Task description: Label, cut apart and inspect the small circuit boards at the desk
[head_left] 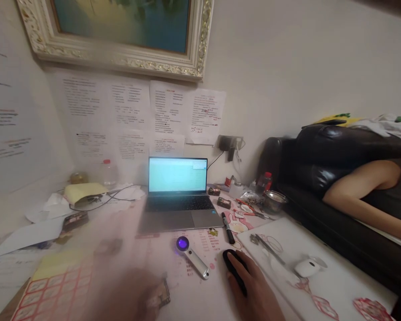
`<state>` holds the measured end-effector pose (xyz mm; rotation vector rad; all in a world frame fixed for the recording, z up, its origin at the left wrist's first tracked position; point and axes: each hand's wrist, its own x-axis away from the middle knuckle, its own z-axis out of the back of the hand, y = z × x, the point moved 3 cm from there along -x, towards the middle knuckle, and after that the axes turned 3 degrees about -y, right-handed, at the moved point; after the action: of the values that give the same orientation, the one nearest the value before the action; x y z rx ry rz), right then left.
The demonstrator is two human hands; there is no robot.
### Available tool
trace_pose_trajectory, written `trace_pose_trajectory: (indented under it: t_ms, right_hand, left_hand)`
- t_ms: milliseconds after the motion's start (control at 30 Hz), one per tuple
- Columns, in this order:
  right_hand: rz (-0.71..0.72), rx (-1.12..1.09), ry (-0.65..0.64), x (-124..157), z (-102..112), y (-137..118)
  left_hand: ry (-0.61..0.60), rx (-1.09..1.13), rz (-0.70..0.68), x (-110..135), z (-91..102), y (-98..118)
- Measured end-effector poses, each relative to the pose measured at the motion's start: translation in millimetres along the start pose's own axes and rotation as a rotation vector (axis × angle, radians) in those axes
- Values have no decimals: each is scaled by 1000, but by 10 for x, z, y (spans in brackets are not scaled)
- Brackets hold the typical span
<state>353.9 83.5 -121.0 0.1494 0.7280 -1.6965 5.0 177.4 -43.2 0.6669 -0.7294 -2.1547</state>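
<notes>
My right hand [254, 290] is wrapped over a black computer mouse [235, 272] on the pink table mat. At the bottom centre my left hand [150, 305] is blurred, its fingers closed around a small grey-edged thing [166, 290] too smeared to name. Between the hands lies a silver handheld magnifier [196, 263] with a purple-lit round head. Behind it stands an open laptop [177, 214], its screen glowing pale blue-green. A black marker [227, 228] lies beside the laptop's right front corner.
On the right is a white board [287, 290] bearing a caliper-like tool [270, 249] and a white object [309, 266]. Small boxes [223, 203], pliers and a metal bowl [274, 200] crowd the back right. Another person's arm [361, 187] rests on the black sofa [307, 165]. Papers [36, 236] cover the left.
</notes>
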Motion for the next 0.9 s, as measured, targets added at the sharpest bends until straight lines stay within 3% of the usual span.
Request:
trace_pose_trajectory:
  t_ms: [467, 667, 767, 833, 900]
  right_hand:
    - [-14, -75, -26, 11, -65, 59]
    - [-113, -153, 76, -22, 206, -2]
    - [-190, -168, 179, -277, 446, -43]
    - [-121, -183, 195, -595, 540, -121]
    - [25, -192, 104, -995, 507, -235]
  left_hand:
    - [19, -31, -51, -31, 3, -10]
    - [35, -78, -65, 9, -17, -5]
    - [61, -103, -61, 14, -34, -32]
    - [82, -118, -55, 3, -57, -66]
    - [100, -151, -60, -16, -98, -109]
